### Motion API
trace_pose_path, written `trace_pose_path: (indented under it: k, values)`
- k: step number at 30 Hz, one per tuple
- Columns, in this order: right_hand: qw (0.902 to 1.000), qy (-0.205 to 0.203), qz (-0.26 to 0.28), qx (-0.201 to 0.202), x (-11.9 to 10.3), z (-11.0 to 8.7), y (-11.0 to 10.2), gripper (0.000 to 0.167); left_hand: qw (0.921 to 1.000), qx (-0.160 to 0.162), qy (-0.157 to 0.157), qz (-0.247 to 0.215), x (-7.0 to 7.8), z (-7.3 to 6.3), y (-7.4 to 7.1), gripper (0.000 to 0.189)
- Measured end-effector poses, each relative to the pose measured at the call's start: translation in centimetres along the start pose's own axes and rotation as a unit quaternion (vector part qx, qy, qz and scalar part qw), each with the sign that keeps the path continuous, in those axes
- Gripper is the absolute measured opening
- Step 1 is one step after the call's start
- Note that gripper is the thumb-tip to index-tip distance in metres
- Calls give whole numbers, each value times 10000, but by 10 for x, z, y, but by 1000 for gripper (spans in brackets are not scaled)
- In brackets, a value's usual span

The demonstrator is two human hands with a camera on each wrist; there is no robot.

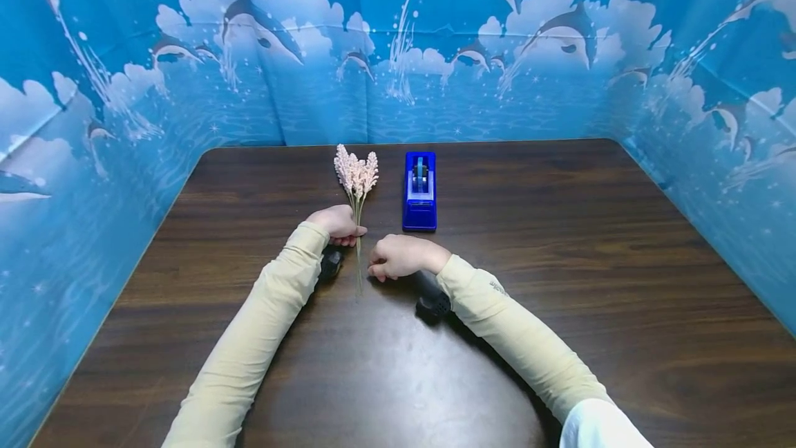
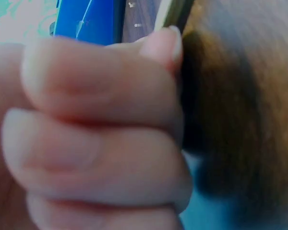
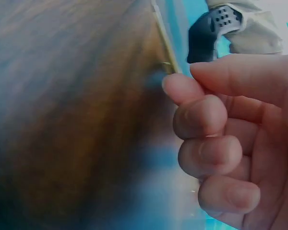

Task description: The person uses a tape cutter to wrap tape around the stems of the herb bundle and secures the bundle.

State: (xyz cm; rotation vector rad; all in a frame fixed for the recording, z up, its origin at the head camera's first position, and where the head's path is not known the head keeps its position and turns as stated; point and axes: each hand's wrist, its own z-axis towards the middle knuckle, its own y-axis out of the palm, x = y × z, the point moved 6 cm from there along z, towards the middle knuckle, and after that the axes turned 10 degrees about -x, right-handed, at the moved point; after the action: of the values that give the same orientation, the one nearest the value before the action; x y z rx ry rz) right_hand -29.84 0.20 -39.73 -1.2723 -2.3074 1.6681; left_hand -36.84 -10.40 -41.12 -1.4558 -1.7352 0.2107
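Observation:
A bunch of pale pink flowers (image 1: 356,175) on thin green stems points toward the back of the table. Midway along the stems my left hand (image 1: 338,225) pinches them between thumb and fingers; its other fingers (image 2: 96,148) are curled in. The lower stem ends reach toward me. Just right of them is my right hand (image 1: 407,256), its fingers (image 3: 209,153) curled and the thumb close against the index fingertip. Nothing distinct shows between them. Beyond the right hand stands a blue tape dispenser (image 1: 420,211), partly seen behind the left hand in the left wrist view.
The dark wooden table (image 1: 528,213) carries the flowers and dispenser. Blue dolphin-print curtains (image 1: 323,102) hang along its back and sides. A black wrist device (image 1: 433,304) sits under the right wrist, and another black device (image 1: 331,263) under the left.

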Motion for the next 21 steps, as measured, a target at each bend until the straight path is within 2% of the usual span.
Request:
trace_pose_path:
  k: [7, 10, 16, 21]
  values:
    - [9999, -65, 8, -80, -2, 2, -3, 28, 9995, -278, -117, -113, -15, -6, 2, 44]
    - [9996, -92, -102, -245, -3, 2, -2, 29, 9994, -249, -87, -236, -16, -9, 3, 41]
    - [9995, -116, -115, -287, -4, -2, -9, 27, 9997, -187, -78, -105, -12, -15, -4, 41]
    - [9997, -163, 165, -28, 1, -15, -25, 22, 9997, -80, -11, 236, -4, -30, -18, 51]
